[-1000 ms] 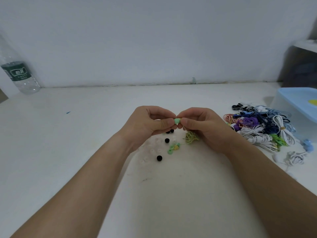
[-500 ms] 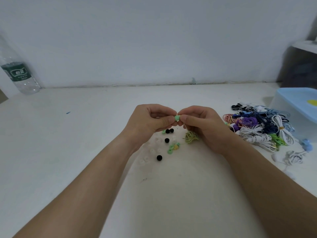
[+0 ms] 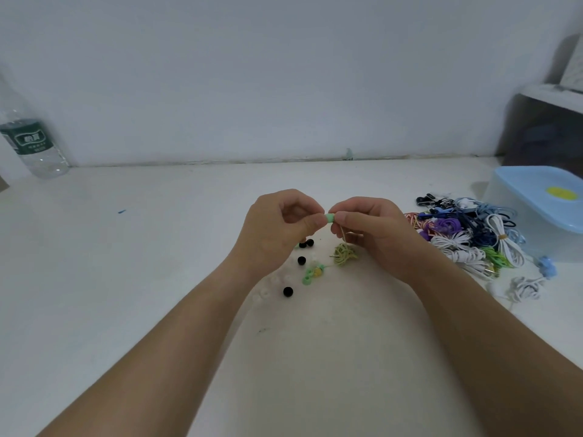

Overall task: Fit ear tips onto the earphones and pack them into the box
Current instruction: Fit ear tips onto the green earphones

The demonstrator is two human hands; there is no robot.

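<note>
My left hand [image 3: 277, 228] and my right hand [image 3: 369, 228] meet above the table's middle. Between their fingertips sits a small green ear tip [image 3: 330, 218]. My left thumb and forefinger pinch it. My right hand pinches the earbud of the yellow-green earphone, mostly hidden by the fingers; its cord hangs down to a coiled bundle [image 3: 344, 255] on the table. Below the hands lie loose black ear tips [image 3: 287, 291], clear ones [image 3: 263, 293] and the earphone's other bud with green tips [image 3: 312, 274]. The blue-lidded box [image 3: 542, 197] stands closed at the right.
A heap of coiled earphones [image 3: 473, 234] in white, purple, blue and green lies right of my hands, before the box. A white earphone [image 3: 527, 287] lies nearer. A water bottle [image 3: 30, 143] stands far left by the wall. A dark shelf unit [image 3: 545, 130] is back right.
Both hands have stayed together over the same spot, working the green ear tip with small finger movements. The cord bundle and loose tips have not moved.
</note>
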